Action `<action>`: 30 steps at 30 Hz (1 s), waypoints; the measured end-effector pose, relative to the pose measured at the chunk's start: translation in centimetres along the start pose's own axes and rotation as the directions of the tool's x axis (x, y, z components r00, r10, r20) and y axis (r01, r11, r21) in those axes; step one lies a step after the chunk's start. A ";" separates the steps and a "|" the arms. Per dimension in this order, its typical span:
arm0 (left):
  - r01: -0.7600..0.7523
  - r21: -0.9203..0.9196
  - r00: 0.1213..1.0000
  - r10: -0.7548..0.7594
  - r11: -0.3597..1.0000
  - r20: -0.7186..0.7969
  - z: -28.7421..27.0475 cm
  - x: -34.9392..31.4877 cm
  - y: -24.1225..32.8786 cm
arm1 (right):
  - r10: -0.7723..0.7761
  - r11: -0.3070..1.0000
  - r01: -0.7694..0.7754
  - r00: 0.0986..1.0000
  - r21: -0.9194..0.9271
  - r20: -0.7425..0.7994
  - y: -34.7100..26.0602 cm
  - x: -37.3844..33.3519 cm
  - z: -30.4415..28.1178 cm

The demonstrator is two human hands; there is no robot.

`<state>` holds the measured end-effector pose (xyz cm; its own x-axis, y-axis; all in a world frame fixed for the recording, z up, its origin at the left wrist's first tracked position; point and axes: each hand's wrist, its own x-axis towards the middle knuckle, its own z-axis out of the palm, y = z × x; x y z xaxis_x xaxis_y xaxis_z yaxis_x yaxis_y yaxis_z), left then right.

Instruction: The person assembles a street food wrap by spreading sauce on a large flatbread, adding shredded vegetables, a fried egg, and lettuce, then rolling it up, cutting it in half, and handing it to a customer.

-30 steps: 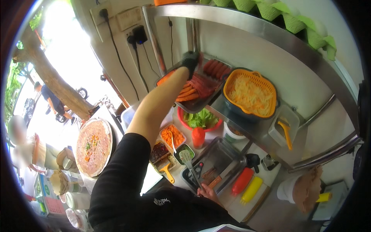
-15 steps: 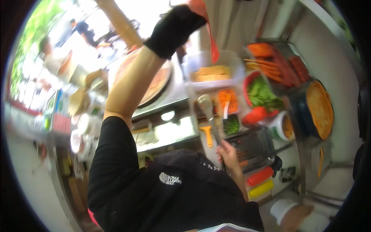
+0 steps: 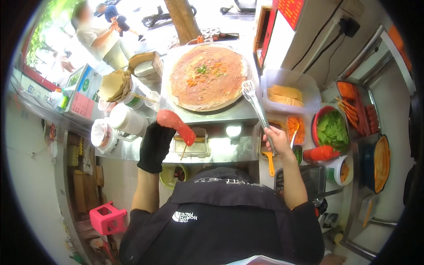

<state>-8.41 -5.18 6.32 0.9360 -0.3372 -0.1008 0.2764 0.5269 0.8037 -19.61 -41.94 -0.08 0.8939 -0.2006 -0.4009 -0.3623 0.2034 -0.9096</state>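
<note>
My left hand (image 3: 155, 143), in a black glove, is closed on a limp pinkish-red strip (image 3: 181, 128) that looks like sliced meat. Its free end hangs in front of the counter's edge; the glove's fingertips are hidden behind it. In my bare right hand (image 3: 277, 140) is a pair of metal tongs (image 3: 257, 105), gripped by the handles, the head pointing up and away. Beyond both hands a large round pancake (image 3: 207, 79) lies on the griddle, browned, with chopped greens and orange bits near its middle. The tongs' tip is by its right edge.
To the right stand a clear tub (image 3: 304, 86) of yellow slabs, orange bits (image 3: 296, 128), leafy greens (image 3: 332, 128) and a red bottle (image 3: 320, 153). White containers (image 3: 128, 118) and paper bags (image 3: 115, 86) stand left. A pink stool (image 3: 108, 218) is below; a person (image 3: 99, 39) stands outside.
My left hand has come down from high up near the clear tub, toward the left, with the strip. My view has turned right, and the whole pancake now shows.
</note>
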 end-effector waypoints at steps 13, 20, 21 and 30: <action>-0.186 0.490 0.982 0.139 0.852 0.132 -1.4 3.3 -4.2 | 0.261 0.948 -0.182 0.913 -0.261 0.312 -5.1 2.7 4.5; -0.170 -0.177 0.972 0.194 0.969 0.130 1.2 10.9 -5.9 | 0.186 0.972 -0.131 0.939 -0.197 0.289 -10.5 4.2 6.2; -0.005 -0.481 1.000 -0.001 0.877 -0.013 -0.6 11.8 -7.6 | 0.188 0.971 -0.132 0.939 -0.201 0.290 -10.8 4.1 6.4; -0.360 0.927 0.836 0.479 0.111 0.267 -1.6 6.0 -10.5 | 0.215 0.970 -0.171 0.933 -0.170 0.288 -9.1 2.8 6.2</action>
<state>-5.40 -11.49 -3.63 0.8567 -0.2378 0.4577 -0.5080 -0.5433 0.6684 -12.15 -38.44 7.79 0.8325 0.1322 -0.5381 -0.5492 0.0683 -0.8329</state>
